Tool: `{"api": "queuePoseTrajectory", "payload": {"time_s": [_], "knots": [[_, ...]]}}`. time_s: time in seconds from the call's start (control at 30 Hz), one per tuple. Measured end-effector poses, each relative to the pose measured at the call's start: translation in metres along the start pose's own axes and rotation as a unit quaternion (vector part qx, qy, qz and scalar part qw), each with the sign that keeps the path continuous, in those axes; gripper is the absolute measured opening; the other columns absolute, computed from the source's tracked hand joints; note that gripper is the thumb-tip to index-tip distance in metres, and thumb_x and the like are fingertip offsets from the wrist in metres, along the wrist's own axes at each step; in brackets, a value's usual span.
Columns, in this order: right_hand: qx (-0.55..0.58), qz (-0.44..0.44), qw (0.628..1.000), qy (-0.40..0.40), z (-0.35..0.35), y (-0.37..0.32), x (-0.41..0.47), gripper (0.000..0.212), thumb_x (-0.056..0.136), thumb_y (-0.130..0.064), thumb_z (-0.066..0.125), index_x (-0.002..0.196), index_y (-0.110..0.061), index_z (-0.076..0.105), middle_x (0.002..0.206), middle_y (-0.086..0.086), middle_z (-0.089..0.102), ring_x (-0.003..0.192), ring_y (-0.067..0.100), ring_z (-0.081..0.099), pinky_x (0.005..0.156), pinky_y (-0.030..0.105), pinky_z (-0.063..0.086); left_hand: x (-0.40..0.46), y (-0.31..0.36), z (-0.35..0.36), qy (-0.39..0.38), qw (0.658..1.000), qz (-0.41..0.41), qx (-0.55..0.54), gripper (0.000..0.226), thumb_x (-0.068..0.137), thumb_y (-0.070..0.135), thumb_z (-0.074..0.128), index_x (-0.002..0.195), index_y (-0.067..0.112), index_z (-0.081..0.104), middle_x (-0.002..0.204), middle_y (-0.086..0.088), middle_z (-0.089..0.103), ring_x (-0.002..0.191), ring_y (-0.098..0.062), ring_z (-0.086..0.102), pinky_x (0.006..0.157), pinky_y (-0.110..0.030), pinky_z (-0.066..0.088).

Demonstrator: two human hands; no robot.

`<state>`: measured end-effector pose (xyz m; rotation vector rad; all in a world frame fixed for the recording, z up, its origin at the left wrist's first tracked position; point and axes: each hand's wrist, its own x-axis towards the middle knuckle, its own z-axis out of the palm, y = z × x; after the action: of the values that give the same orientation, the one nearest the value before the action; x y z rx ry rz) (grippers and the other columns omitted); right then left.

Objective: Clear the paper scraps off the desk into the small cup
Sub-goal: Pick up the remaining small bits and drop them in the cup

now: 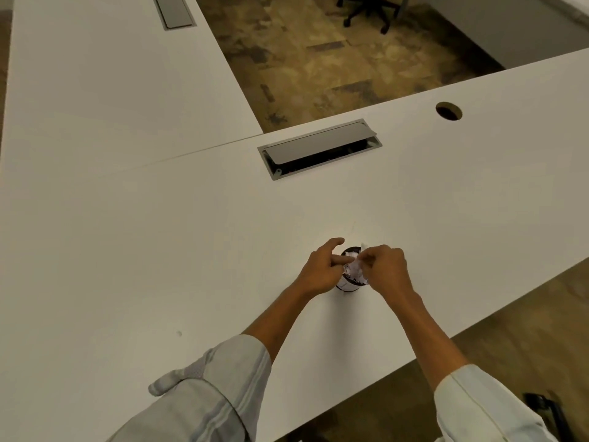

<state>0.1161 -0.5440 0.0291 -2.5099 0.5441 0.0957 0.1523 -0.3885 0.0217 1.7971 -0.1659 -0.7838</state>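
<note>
A small dark cup point(350, 283) with a white label stands on the white desk point(159, 250), mostly hidden between my two hands. White paper scraps point(352, 266) are bunched at its mouth. My left hand point(320, 271) sits against the cup's left side, its fingers spread and touching the scraps. My right hand point(384, 269) is over the cup's right rim, its fingertips pinched on the scraps. A thin white sliver point(362, 245) sticks up behind the cup.
A grey cable flap point(318, 148) is set in the desk beyond the cup, and a round cable hole point(448, 111) lies to the far right. The desk's edge runs diagonally at the right. An office chair base point(369, 11) stands on the floor beyond.
</note>
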Motion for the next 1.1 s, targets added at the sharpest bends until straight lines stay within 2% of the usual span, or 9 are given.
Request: {"api": "queuePoseTrajectory", "payload": {"time_s": [0.1,0.2,0.3,0.53,0.63,0.8,0.87,0.97,1.1], "knots": [[-0.074,0.001,0.996,-0.040,0.020,-0.006,0.007,0.011,0.085,-0.017,0.068,0.086,-0.014,0.078,0.081,0.012,0.072,0.065,0.026,0.064,0.062,0.030,0.056,-0.004,-0.001,-0.003,0.044,0.999,0.003,-0.019,0.057,0.085,-0.001,0.048,0.137,0.020,0.040,0.116,-0.005,0.071,0.110,-0.017,0.063,0.093,-0.032,0.049],[-0.121,0.030,0.991,-0.057,0.030,-0.008,0.016,0.013,0.082,-0.010,0.066,0.089,-0.012,0.076,0.087,0.012,0.068,0.060,0.020,0.052,0.055,0.024,0.046,-0.007,-0.005,-0.011,0.068,0.997,0.002,-0.025,0.054,0.085,0.001,0.049,0.134,0.021,0.041,0.116,-0.004,0.071,0.107,-0.017,0.064,0.090,-0.034,0.052],[-0.143,0.045,0.987,-0.054,0.031,-0.010,0.021,0.016,0.080,-0.003,0.063,0.088,-0.010,0.075,0.091,0.013,0.066,0.066,0.025,0.056,0.058,0.028,0.049,-0.012,-0.009,-0.021,0.082,0.996,-0.008,-0.037,0.052,0.085,0.001,0.049,0.133,0.021,0.043,0.115,-0.003,0.071,0.109,-0.016,0.063,0.091,-0.034,0.052],[0.006,0.042,0.999,0.028,0.000,-0.006,0.013,0.008,0.074,-0.007,0.074,0.072,-0.014,0.076,0.074,0.008,0.075,0.071,0.024,0.070,0.070,0.032,0.059,-0.027,-0.015,-0.045,0.128,0.991,0.002,-0.048,0.036,0.081,-0.003,0.050,0.111,0.015,0.059,0.100,-0.003,0.075,0.093,-0.016,0.069,0.072,-0.027,0.054],[0.062,0.018,0.997,0.052,-0.020,-0.008,0.006,0.007,0.078,-0.007,0.074,0.084,-0.007,0.077,0.081,0.010,0.076,0.074,0.018,0.070,0.076,0.025,0.054,-0.038,-0.027,-0.065,0.153,0.988,0.025,-0.005,0.030,0.079,-0.003,0.052,0.104,0.011,0.062,0.091,-0.006,0.075,0.086,-0.017,0.069,0.075,-0.028,0.055],[0.113,-0.049,0.987,0.100,-0.005,-0.021,-0.032,0.007,0.080,-0.009,0.072,0.084,-0.012,0.076,0.075,-0.003,0.072,0.062,-0.006,0.063,0.062,-0.002,0.044,-0.072,-0.078,-0.111,0.204,0.973,0.015,0.105,0.023,0.079,0.001,0.060,0.100,0.011,0.064,0.089,-0.004,0.069,0.081,-0.014,0.066,0.070,-0.012,0.047],[0.093,-0.056,0.990,0.086,0.022,-0.017,-0.055,0.008,0.078,-0.010,0.074,0.084,-0.013,0.077,0.072,-0.002,0.073,0.060,-0.001,0.064,0.064,0.001,0.047,-0.091,-0.106,-0.130,0.222,0.965,-0.004,0.141,0.023,0.079,0.002,0.063,0.100,0.009,0.064,0.092,-0.005,0.067,0.079,-0.015,0.064,0.072,-0.018,0.047],[0.061,-0.008,0.997,0.040,0.067,0.004,-0.085,0.015,0.080,-0.008,0.073,0.096,-0.008,0.075,0.083,0.006,0.076,0.067,0.010,0.067,0.073,0.022,0.056,-0.121,-0.150,-0.155,0.236,0.946,-0.060,0.213,0.027,0.079,0.007,0.067,0.106,0.007,0.062,0.102,-0.010,0.064,0.084,-0.021,0.062,0.075,-0.029,0.050],[0.015,0.064,0.998,0.001,0.103,0.024,-0.091,0.033,0.085,-0.008,0.068,0.118,-0.006,0.066,0.110,0.015,0.072,0.094,0.025,0.070,0.085,0.033,0.055,-0.158,-0.194,-0.176,0.207,0.915,-0.151,0.312,0.050,0.081,0.015,0.068,0.127,0.003,0.052,0.127,-0.017,0.051,0.120,-0.032,0.048,0.094,-0.041,0.049]]}}
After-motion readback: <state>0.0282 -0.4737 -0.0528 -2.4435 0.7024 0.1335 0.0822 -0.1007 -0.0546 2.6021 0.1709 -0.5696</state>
